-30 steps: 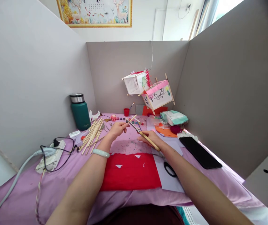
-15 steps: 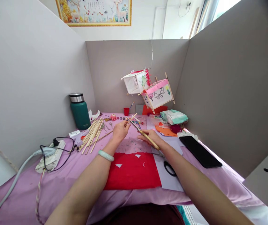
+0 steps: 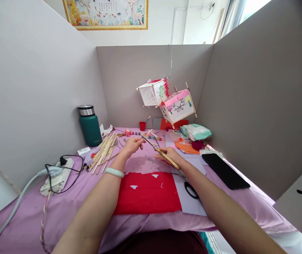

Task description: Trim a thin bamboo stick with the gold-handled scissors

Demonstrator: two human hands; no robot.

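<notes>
My left hand [image 3: 134, 145], a pale green bangle [image 3: 114, 172] on its wrist, is closed around a thin wooden stick [image 3: 148, 133]. The stick's far tip sticks out past my fingers, and part of its length is hidden behind the hand. In my right hand [image 3: 168, 155] is a narrow metal-bladed tool [image 3: 168, 158] with a long tan handle; its exact kind is unclear. Its blade crosses the stick close to my left fingertips. Below both hands lies a red sheet [image 3: 148, 197] with small white scraps on it. Black-handled scissors [image 3: 191, 190] rest on white paper under my right forearm.
A bundle of wooden sticks [image 3: 103, 153] and a green bottle [image 3: 90, 127] stand left, near a power strip [image 3: 58, 176] with cables. Two paper lanterns [image 3: 178, 106] hang ahead. A black phone [image 3: 225, 171] lies right, with a wipes pack [image 3: 196, 132] behind it.
My left hand has shifted a little to the left, the stick's far tip moving slightly with it. My right hand and the bladed tool stay nearly where they were.
</notes>
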